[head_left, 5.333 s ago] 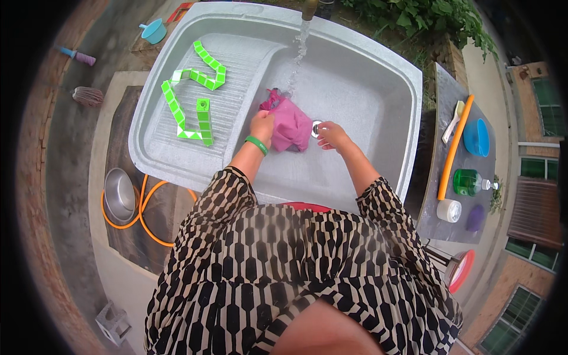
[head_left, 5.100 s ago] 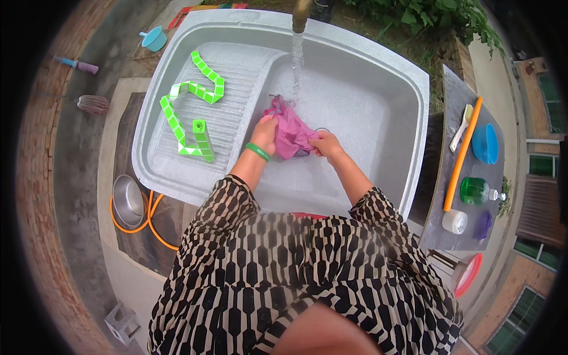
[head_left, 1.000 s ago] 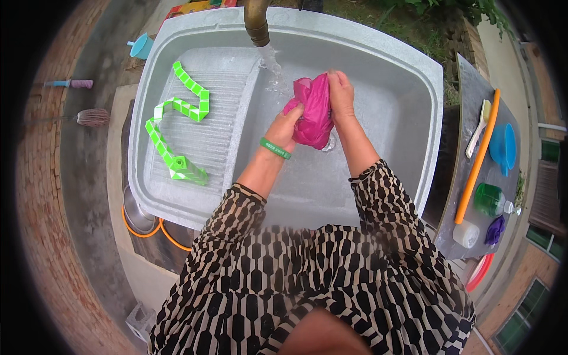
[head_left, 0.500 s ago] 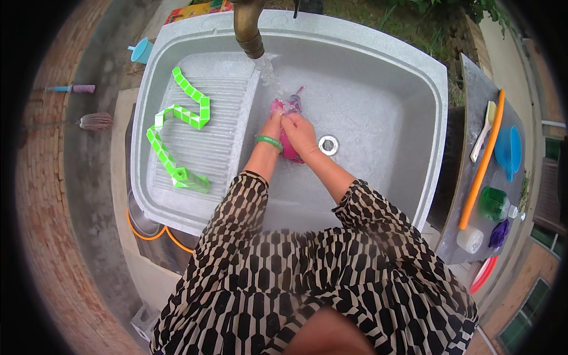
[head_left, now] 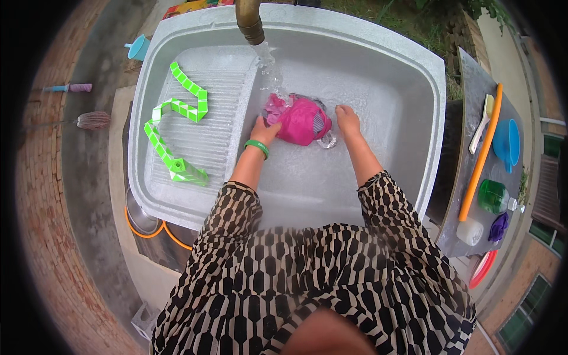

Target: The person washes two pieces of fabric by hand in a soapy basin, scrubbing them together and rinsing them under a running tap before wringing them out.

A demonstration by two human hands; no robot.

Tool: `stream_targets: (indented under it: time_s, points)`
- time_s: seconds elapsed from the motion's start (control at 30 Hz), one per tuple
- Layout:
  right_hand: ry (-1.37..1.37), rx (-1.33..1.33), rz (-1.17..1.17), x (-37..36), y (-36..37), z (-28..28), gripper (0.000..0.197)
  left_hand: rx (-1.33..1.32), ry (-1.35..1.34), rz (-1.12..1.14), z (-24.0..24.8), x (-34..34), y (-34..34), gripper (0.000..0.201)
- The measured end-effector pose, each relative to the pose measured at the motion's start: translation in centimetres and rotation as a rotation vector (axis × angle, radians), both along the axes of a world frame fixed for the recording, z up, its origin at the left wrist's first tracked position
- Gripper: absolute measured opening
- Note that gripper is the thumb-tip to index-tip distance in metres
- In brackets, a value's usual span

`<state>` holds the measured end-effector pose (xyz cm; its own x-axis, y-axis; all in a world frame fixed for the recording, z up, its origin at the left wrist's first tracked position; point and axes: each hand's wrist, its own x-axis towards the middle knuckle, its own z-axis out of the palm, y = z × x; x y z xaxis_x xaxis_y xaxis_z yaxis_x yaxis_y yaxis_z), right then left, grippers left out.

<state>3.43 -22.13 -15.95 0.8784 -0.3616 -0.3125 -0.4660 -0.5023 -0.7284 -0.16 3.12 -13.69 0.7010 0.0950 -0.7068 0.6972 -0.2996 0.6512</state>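
Note:
A wet pink fabric bag (head_left: 302, 122) with a grey mesh patch lies in the deep basin of the grey sink (head_left: 408, 142), partly over the metal drain (head_left: 327, 140). My left hand (head_left: 265, 131), with a green wristband, holds the bag's left edge between thumb and fingers. To the right of the bag, my right hand (head_left: 348, 122) is apart from it, empty, its fingers loosely bent. Water runs from the brass tap (head_left: 251, 26) and falls near the bag's upper left side.
A green-and-white snake puzzle (head_left: 171, 118) lies on the ribbed washboard at left. On the dark side table (head_left: 467, 148) at right are a brush (head_left: 482, 124), an orange tube (head_left: 482, 154), a blue scoop (head_left: 506, 144) and a green-liquid bottle (head_left: 494, 196).
My hands have moved apart, the right one letting go and shifting right. The pink bag, earlier bunched under both hands, now lies spread wider and partly over the drain.

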Motion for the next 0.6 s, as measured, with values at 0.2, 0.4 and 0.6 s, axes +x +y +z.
stream_targets:
  time_s: [0.2,0.4,0.6]
  points:
    - [-0.396,0.101,0.55,-2.8,9.2,6.7,0.029,-0.848,0.145,0.42,5.6,1.8,-3.3,0.053]
    - [-0.099,0.856,0.013,-0.5,6.8,13.0,0.036,-1.037,-0.118,0.527,7.0,1.3,-6.2,0.037]
    - [-0.172,0.944,0.131,-2.0,6.0,15.6,0.023,-1.102,-0.083,0.444,10.8,1.2,-7.0,0.041]
